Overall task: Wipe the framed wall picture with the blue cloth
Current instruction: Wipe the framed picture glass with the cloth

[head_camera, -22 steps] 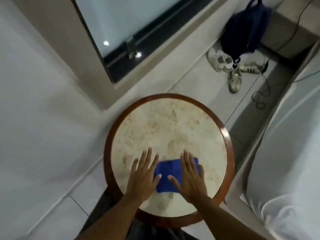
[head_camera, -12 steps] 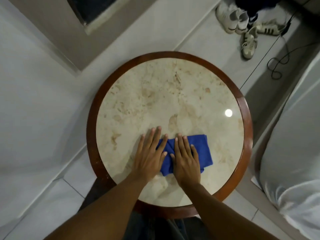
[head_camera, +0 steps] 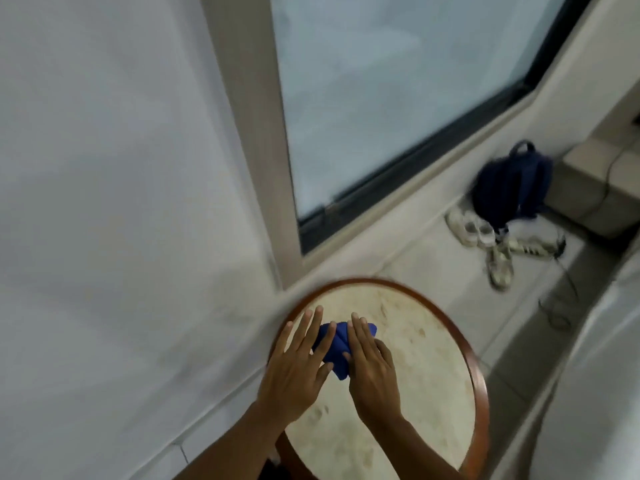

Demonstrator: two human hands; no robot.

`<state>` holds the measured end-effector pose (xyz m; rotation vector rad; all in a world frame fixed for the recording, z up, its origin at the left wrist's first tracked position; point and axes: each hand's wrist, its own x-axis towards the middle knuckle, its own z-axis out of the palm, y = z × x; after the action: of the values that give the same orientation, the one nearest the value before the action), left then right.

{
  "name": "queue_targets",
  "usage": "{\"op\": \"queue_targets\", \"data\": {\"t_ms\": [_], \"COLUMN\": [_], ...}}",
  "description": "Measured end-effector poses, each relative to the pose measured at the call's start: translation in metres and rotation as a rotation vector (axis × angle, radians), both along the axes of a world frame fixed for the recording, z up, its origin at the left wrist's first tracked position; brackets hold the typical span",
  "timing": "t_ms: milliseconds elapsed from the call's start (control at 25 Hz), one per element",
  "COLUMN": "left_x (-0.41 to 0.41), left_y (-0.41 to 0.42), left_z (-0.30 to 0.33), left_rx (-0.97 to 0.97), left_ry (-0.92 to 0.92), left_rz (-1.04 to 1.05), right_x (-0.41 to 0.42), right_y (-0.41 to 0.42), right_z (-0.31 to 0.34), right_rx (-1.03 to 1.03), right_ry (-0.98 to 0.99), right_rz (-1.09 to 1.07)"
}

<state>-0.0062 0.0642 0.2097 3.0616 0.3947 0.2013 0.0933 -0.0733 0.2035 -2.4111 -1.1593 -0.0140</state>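
Observation:
The blue cloth (head_camera: 332, 344) lies bunched with a fold ridge on the round marble-topped table (head_camera: 433, 375), near its left edge. My left hand (head_camera: 298, 368) rests on the cloth's left part with its fingers spread and straight. On the cloth's right part, my right hand (head_camera: 372, 368) lies flat with its fingers extended, and the thumbs of both hands touch the cloth between them. Neither hand is closed around the cloth. No framed picture is in view.
A white wall (head_camera: 121, 202) stands at the left. A beige-framed frosted glass pane (head_camera: 381, 98) rises behind the table. On the floor at the right are a dark blue backpack (head_camera: 509, 188), several white shoes (head_camera: 485, 237) and a cable (head_camera: 554, 306). White bedding (head_camera: 606, 393) is at the far right.
The camera has tilted up and to the left, and the view is blurred by that motion. The cloth looks more bunched, and both hands now sit near the table's left edge.

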Motion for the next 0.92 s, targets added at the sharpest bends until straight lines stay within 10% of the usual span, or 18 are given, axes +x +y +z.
{"op": "queue_targets", "data": {"t_ms": [360, 560, 920], "left_x": [-0.080, -0.159, -0.225], "left_y": [0.146, 0.215, 0.280], "left_z": [0.366, 0.540, 0.637], "left_rx": [0.493, 0.865, 1.081], "left_ry": [-0.537, -0.737, -0.669], "left_rz": [0.227, 0.336, 0.582], "right_x": [-0.041, -0.110, -0.168], "right_y": [0.203, 0.289, 0.381], "right_z": [0.355, 0.511, 0.514], "right_rx": [0.870, 1.249, 1.127], "right_ry": [-0.381, -0.279, -0.462], "right_rz": [0.348, 0.374, 0.244]}}
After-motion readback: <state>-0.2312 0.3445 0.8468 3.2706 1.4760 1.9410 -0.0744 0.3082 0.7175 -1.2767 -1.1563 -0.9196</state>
